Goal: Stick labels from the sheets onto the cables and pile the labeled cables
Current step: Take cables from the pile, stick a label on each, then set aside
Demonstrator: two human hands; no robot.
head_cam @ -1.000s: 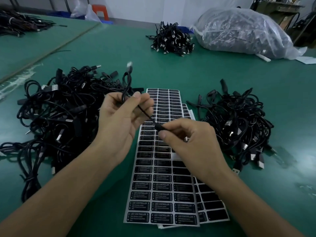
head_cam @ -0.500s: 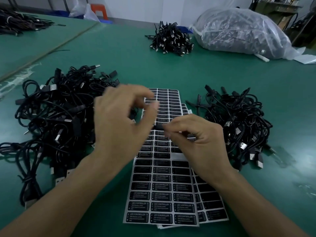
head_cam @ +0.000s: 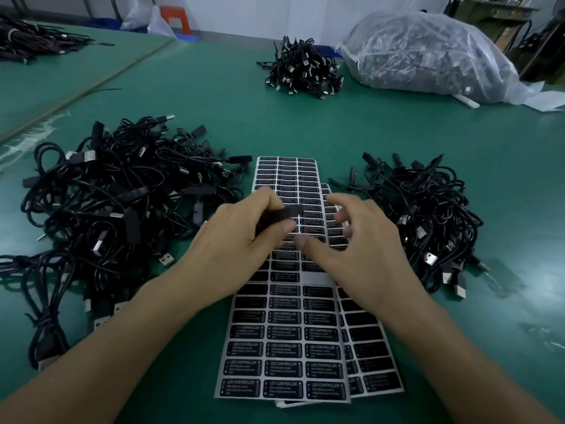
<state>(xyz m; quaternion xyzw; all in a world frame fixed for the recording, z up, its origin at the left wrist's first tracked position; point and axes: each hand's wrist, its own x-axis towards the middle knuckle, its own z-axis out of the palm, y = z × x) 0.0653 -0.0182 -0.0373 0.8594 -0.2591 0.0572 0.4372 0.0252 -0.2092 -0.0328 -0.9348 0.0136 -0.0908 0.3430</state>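
Head view: the left hand (head_cam: 235, 231) pinches a black cable (head_cam: 284, 213) above the label sheets (head_cam: 284, 347). The right hand (head_cam: 360, 240) is spread wide, holding nothing. I think the cable is light and floppy, so hold its stiff block.

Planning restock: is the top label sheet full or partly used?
Partly used: top label sheet shows a bare gap near the right hand.

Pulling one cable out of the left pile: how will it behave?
Probably floppy: cables in the left pile lie in loose loops. They cross and tangle, so neighbours will likely drag along. The cords look thin, so one is likely light.
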